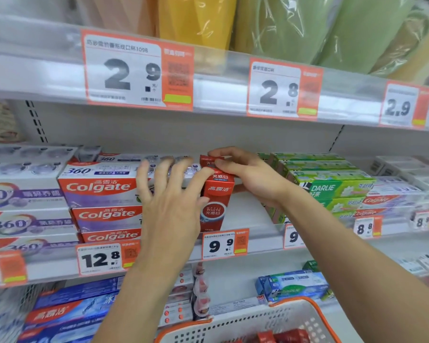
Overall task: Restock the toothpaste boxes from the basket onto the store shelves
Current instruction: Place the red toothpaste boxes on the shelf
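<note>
Right hand (pixel 248 174) pinched red toothpaste box (pixel 214 201) on shelf (pixel 253 233); left hand (pixel 169 196), fingers spread, touched its left side.

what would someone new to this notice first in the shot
Two hands meet at mid-shelf over a red Colgate Optic White box standing on end above the 9.9 price tag: the left hand spreads open against its side, the right hand pinches its top. Next come the big 2.9 price tag upper left on the shelf edge above, and the white basket with an orange rim at bottom right.
</note>
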